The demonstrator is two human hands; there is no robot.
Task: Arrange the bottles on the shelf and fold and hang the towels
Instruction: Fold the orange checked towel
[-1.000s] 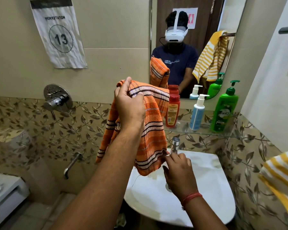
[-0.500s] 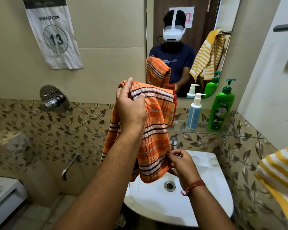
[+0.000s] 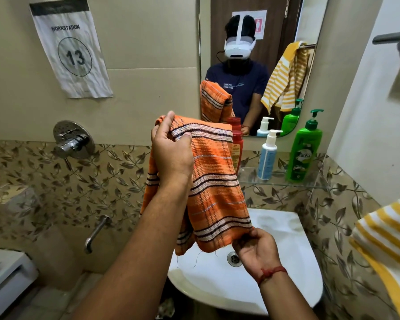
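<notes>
An orange striped towel (image 3: 214,188) hangs doubled over the white sink (image 3: 284,273). My left hand (image 3: 171,151) grips its top fold. My right hand (image 3: 255,247) pinches its lower right corner. On the glass shelf (image 3: 277,181) stand a red bottle (image 3: 237,148), partly hidden by the towel, a light blue pump bottle (image 3: 267,157) and a green pump bottle (image 3: 305,151). A yellow and white striped towel (image 3: 388,241) hangs at the right edge.
A mirror (image 3: 259,65) above the shelf reflects a person and both towels. A grey towel bar (image 3: 393,36) juts out at the top right. A chrome mixer valve (image 3: 73,139) and spout (image 3: 95,233) sit on the left wall. A toilet (image 3: 2,271) is at the lower left.
My right hand slid along the towel's bottom edge to its lower right corner and turned palm up. The left hand kept its hold on the top.
</notes>
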